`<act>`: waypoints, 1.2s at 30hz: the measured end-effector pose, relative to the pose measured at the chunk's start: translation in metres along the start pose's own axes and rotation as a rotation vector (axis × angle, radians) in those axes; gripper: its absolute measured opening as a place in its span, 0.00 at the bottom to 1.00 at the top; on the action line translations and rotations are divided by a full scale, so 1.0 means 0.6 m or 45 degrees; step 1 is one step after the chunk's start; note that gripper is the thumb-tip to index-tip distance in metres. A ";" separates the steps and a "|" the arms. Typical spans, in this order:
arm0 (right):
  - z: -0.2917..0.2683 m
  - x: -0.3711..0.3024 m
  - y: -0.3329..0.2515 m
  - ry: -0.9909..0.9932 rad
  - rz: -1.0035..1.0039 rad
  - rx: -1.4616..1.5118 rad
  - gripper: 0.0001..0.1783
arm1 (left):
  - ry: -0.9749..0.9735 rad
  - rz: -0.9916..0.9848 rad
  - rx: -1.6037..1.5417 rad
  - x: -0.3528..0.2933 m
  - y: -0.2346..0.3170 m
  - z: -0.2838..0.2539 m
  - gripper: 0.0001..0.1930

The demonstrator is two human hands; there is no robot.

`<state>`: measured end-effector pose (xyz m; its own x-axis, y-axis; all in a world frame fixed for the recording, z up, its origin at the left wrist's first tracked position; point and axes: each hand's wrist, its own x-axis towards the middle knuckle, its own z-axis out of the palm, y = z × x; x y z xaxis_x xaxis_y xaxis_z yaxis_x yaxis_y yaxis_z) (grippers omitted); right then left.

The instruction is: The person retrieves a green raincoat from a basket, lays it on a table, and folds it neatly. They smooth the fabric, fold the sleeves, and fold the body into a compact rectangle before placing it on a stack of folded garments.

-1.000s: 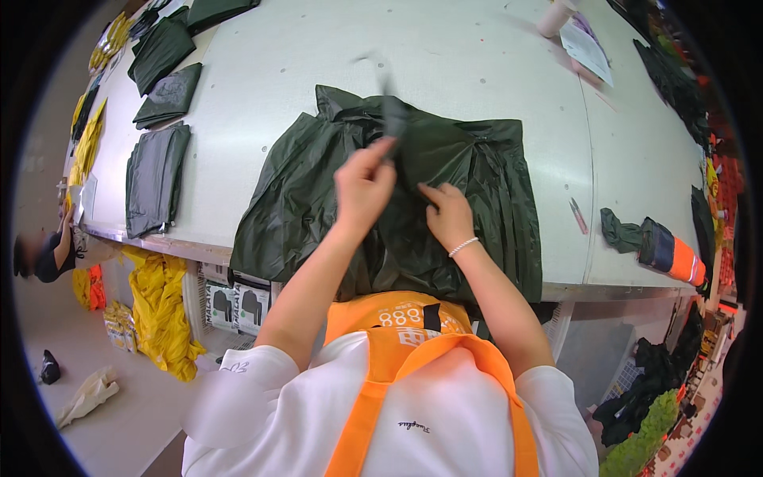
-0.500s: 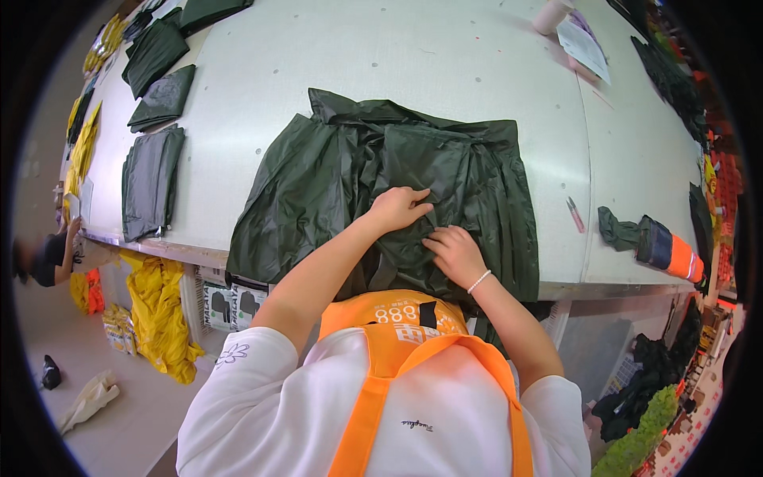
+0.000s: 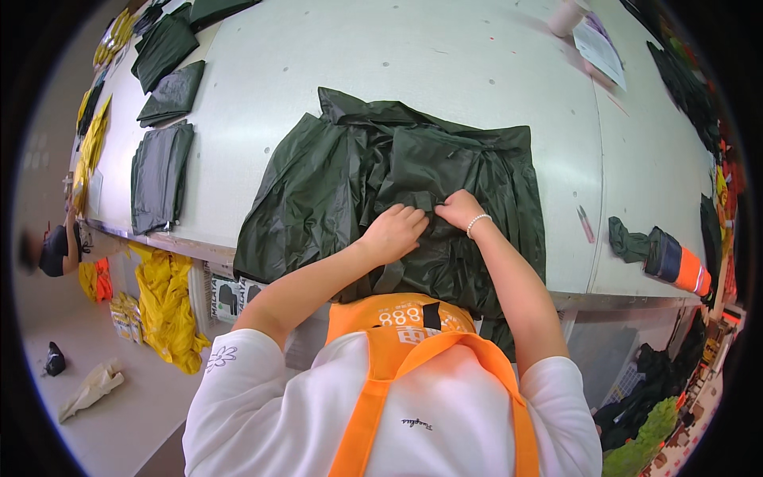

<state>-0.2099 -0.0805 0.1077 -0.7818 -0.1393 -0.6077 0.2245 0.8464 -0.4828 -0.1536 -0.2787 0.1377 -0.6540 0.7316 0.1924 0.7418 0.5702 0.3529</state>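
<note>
A dark green waterproof garment (image 3: 310, 199), shiny and creased, lies spread on the table in front of me. Its lower edge hangs over the table's near side against my orange apron. My left hand (image 3: 395, 233) is closed on the fabric near the garment's middle, fingers curled. Beside it, my right hand (image 3: 461, 211), with a beaded bracelet at the wrist, pinches a small raised fold of the same cloth. The fingertips of both hands are partly hidden by the fabric.
Folded dark green garments (image 3: 161, 179) line the table's left side. To the right lie a small pink-handled tool (image 3: 586, 225) and an orange and navy bundle (image 3: 677, 264). A white roll (image 3: 567, 17) stands far right. Yellow garments (image 3: 168, 310) hang at lower left, near another person (image 3: 60, 248).
My right hand has moved up and now pinches a fold. My left hand has dropped slightly, its fingers curling in from a pointing pose. The view has shifted a little.
</note>
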 end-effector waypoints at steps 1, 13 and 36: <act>0.001 -0.013 -0.004 0.090 -0.063 -0.091 0.17 | 0.004 -0.042 -0.036 -0.012 -0.007 0.021 0.15; 0.027 -0.039 -0.005 0.452 -0.624 -0.035 0.11 | -0.093 -0.724 -0.739 0.057 -0.087 0.022 0.13; -0.089 0.201 -0.104 0.133 -0.230 0.827 0.09 | 0.008 -0.200 -0.674 0.046 -0.102 0.035 0.15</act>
<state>-0.3491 -0.1229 0.0982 -0.8845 -0.1715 -0.4338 0.3633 0.3301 -0.8712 -0.2140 -0.2856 0.1023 -0.7527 0.6499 0.1052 0.4603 0.4054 0.7898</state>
